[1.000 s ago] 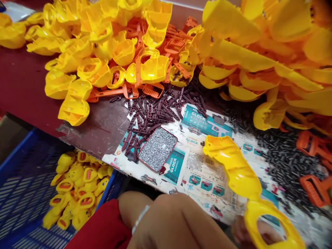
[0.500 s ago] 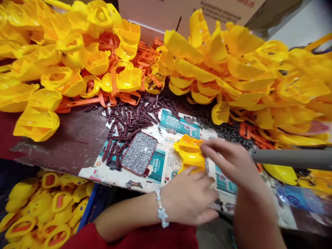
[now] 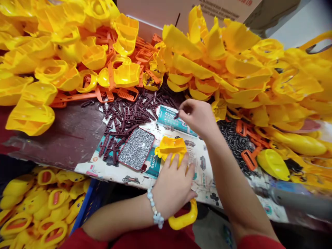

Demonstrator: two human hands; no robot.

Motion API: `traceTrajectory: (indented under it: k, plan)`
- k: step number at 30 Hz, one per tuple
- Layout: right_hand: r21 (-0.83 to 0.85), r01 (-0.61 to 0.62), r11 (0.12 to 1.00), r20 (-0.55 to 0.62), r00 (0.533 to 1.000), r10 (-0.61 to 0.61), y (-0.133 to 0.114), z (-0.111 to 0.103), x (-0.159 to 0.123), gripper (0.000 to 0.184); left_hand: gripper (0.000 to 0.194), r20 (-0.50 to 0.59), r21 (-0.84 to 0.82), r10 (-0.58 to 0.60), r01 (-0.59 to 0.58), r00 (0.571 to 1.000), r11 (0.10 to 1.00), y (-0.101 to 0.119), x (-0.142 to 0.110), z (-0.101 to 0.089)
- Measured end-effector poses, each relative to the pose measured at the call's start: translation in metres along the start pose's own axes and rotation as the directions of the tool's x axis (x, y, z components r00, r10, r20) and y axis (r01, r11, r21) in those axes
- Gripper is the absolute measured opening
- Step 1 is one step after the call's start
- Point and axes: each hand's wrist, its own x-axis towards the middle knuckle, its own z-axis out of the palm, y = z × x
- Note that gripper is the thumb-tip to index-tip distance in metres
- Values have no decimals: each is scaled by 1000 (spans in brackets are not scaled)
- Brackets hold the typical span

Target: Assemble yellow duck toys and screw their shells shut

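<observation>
My left hand [image 3: 173, 180], with a pale beaded bracelet on the wrist, lies over a yellow plastic duck-shaped shell half [image 3: 172, 145]. Its fingers hold the shell against the cardboard, and the shell's curved handle sticks out below the palm by the table edge. My right hand [image 3: 198, 116] is farther back, above a teal printed panel. Thumb and finger are pinched together on a small dark plastic piece [image 3: 176, 116], mostly hidden. Left of the shell is a shallow tray [image 3: 137, 148] of small silver screws. Dark maroon plastic pieces [image 3: 129, 112] lie heaped behind the tray.
Yellow shells are piled at back left [image 3: 67, 45] and back right [image 3: 233, 62], with orange plastic parts [image 3: 83, 98] among them. Small black pieces [image 3: 234, 145] lie at right, near a blurred grey cylindrical tool [image 3: 301, 197]. A blue crate [image 3: 86, 200] of yellow ducks stands lower left.
My right hand has left the shell and moved back and left, now pinching a small dark piece. The shell has shifted left under my left hand. The grey tool is lower at right.
</observation>
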Motion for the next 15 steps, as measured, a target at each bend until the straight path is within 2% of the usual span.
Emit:
traceTrajectory:
  k: [2,3,4,6,12,15]
  plan:
    - [122,89,989,4,996,-90,0,-16,-27,8,69,40,13,-23,23,999,1000,-3,3,5]
    - [215,176,961,2,984,-181,0,-20,-39,8,68,48,16,-17,17,999,1000,-5,3,7]
    - [311,266,912,-21,962,-273,0,-22,-49,9,67,50,16,-5,4,999,1000,-6,3,8]
    - [382,382,841,-55,918,-392,1,-20,-63,11,64,54,6,32,-32,998,999,-10,2,8]
    - [212,533,819,24,835,-550,-3,5,-66,24,54,104,-42,118,-114,988,993,-19,1,4]
    - [188,548,815,69,820,-568,-6,11,-62,30,53,95,-60,107,-102,990,993,-19,0,6]
